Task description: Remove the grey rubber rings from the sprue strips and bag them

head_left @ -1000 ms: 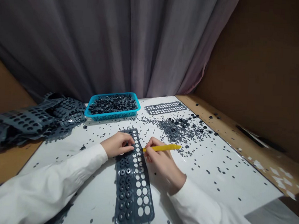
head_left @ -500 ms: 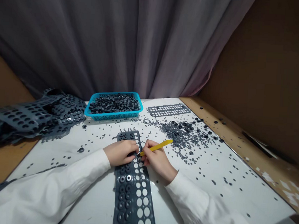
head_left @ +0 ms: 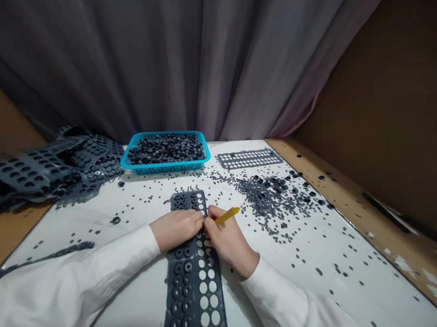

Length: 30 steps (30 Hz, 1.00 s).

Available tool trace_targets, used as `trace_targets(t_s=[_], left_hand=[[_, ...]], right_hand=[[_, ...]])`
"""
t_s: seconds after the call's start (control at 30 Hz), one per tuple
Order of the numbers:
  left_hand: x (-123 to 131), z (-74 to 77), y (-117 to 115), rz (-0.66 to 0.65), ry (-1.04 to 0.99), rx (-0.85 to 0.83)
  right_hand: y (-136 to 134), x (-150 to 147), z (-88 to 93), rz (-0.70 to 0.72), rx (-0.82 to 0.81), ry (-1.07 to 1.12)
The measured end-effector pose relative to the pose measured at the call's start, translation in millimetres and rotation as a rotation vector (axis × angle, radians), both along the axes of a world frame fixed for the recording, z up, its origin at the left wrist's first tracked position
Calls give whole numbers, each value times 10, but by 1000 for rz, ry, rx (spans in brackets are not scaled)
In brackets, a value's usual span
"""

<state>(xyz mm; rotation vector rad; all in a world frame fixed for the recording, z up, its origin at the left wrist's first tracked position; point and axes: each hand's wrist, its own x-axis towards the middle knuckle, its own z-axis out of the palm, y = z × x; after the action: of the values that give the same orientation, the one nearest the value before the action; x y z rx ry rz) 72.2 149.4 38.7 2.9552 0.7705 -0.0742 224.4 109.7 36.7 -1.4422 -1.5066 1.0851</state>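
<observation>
A long dark grey rubber sheet (head_left: 196, 275) lies lengthwise before me. Rings fill its left columns, while round white holes show in its right columns. My left hand (head_left: 177, 227) rests across the sheet, its bent fingers closed at the middle; the fingertips are partly hidden. Close against it, my right hand (head_left: 232, 243) is closed around a yellow pen-like tool (head_left: 228, 215). The tool slants with its back end up and right; its tip is hidden by the fingers, near the left fingertips over the sheet.
A blue basket (head_left: 162, 169) full of small black rings stands at the back. Crumpled rubber sheets (head_left: 51, 165) are heaped at left. One punched-out sheet (head_left: 250, 158) lies at back right, above a scatter of small dark discs (head_left: 264, 201). Brown panels flank the white table (head_left: 136, 296).
My right hand has turned the yellow tool so that less of it shows. My left fingers have closed up beside it. The view has shifted slightly.
</observation>
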Motion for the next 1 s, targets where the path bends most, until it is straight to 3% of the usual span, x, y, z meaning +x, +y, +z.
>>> trace_targets(t_s=[0.13,0.23,0.3,0.47,0.6,0.8,1.0], left_hand=[[-85,118,92,33,-183,-130],[-218,313,243,232,-504,-235],[-278,386,312,341,-572,-252],[-221,262,249,353,-451,-394],[-152,153,181,311,-440,-384],[-144,95,197,172,-451,-372],[-69,112,185,199,-308,-332]], right_hand=[[-11,10,12,-1,-3,4],[-21,26,30,9,-39,50],[-17,41,30,21,-76,114],[38,73,-15,-84,-72,221],[75,55,-40,-80,-74,231],[84,28,-62,-57,-85,235],[114,23,-77,-17,-10,96]])
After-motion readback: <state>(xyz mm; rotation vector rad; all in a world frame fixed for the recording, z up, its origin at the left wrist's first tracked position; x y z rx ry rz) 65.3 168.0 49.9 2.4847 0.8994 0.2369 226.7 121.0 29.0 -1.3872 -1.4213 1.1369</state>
